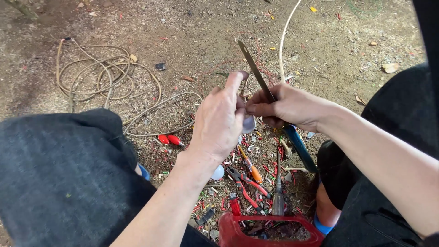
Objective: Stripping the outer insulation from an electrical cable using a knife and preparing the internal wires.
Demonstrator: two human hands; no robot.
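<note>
My left hand (220, 120) is raised over the dirt ground, fingers pinched around a small white rounded object (249, 123) that is mostly hidden behind the palm. My right hand (288, 107) grips a long flat metal blade (254, 68) with a blue handle (299, 148); the blade points up and away, the handle slants down toward my right knee. The two hands touch at the fingertips, with the blade's edge next to the white object.
A coiled beige cable (98, 77) lies on the ground at left. Below the hands lie red-handled pliers (244, 183), an orange screwdriver (251, 168), two red caps (169, 139), a white bulb (218, 173), several red wire scraps and a red plastic stool edge (270, 228). My dark-trousered knees flank the scene.
</note>
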